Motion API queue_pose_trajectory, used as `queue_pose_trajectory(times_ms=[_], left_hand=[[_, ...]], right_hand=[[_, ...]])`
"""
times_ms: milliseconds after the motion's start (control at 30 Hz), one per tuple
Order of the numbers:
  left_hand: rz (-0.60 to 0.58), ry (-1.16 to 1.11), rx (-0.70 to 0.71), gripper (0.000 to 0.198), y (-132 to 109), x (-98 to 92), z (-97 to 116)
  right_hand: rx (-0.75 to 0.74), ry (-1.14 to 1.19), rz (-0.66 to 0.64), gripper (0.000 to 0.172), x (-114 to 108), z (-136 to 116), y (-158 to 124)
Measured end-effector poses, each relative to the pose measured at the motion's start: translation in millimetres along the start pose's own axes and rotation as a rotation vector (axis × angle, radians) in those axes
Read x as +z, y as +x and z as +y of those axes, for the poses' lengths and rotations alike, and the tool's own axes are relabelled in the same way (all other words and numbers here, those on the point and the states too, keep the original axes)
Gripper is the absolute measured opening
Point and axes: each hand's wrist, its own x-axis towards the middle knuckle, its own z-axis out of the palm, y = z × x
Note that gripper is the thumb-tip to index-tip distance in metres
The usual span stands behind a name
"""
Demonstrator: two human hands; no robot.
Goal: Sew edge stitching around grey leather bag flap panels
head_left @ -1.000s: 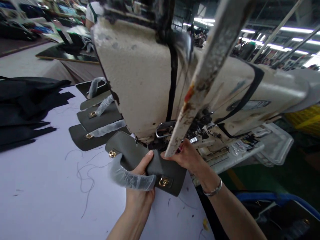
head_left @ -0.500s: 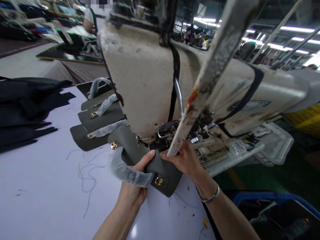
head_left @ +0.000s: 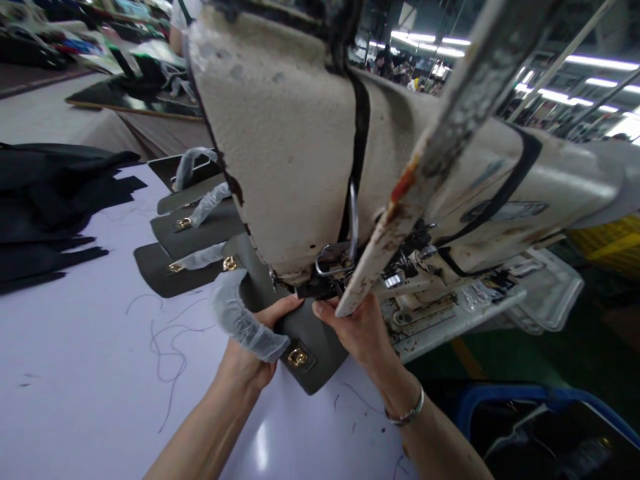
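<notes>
Under the head of a sewing machine (head_left: 280, 167) lies an olive-grey bag panel (head_left: 323, 347) with gold fittings. Its handle (head_left: 250, 330) is wrapped in clear plastic and arches over my left hand (head_left: 253, 353). That hand grips the panel's left side, thumb on top close to the presser foot and the other fingers partly hidden beneath. My right hand (head_left: 357, 333) pinches the right edge, its thumb on the surface, just behind the slanted rusty bar. The needle area is largely hidden by the machine parts.
Several similar panels with wrapped handles (head_left: 193, 230) overlap on the white table (head_left: 100, 373), left of the machine. Black fabric pieces (head_left: 50, 213) are piled farther left. Loose threads (head_left: 170, 353) lie nearby. A blue-rimmed bin (head_left: 545, 397) stands low at the right.
Both hands and the panel have shifted slightly left, and the panel's near end has swung left a little. My grip stays the same. The camera view has also moved slightly.
</notes>
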Motion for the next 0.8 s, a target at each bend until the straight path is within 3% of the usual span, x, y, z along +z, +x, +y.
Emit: queue_pose_trajectory(times_ms=[200,433,633,800], left_hand=[[-0.124,0.079,0.036,0.054,10.0,-2.3,15.5],[-0.264,0.093,-0.022,0.031,17.8,-0.5,29.9],[-0.303,0.060,-0.047,0.027,25.6,-5.3,30.4],[-0.335,0.042,-0.049,0.029,33.2,-4.6,33.8]], right_hand=[[0.034,0.138,0.056,0.023,13.9,3.2,-5.3],[0.060,0.365,0.015,0.014,17.9,11.3,-10.0],[0.184,0.391,-0.047,0.031,9.0,12.1,-26.4],[0.165,0.384,-0.017,0.035,13.8,13.5,-29.0]])
